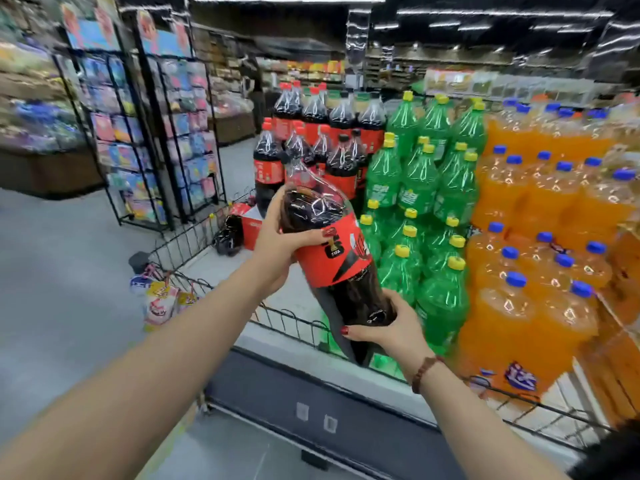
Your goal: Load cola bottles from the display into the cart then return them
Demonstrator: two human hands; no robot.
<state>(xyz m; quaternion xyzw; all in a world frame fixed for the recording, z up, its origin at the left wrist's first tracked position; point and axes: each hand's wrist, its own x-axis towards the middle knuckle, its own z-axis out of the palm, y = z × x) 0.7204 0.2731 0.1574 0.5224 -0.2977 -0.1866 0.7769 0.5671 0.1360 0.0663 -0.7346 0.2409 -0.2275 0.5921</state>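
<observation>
I hold a large cola bottle (332, 251) with a red label, tilted with its neck pointing away from me, above the display's low wire fence. My left hand (280, 244) grips its upper body just above the label. My right hand (384, 327) cups and grips its base. Beyond it stands the stacked display of cola bottles (311, 133) with red and black caps. One more cola bottle (228, 233) lies on its side on the display platform to the left. No cart is in view.
Green soda bottles (415, 188) and orange soda bottles (540, 216) fill the display to the right. A low wire fence (287, 317) edges the platform (311, 386). Two black wire racks (152, 133) of packets stand on the left, with grey aisle floor around them.
</observation>
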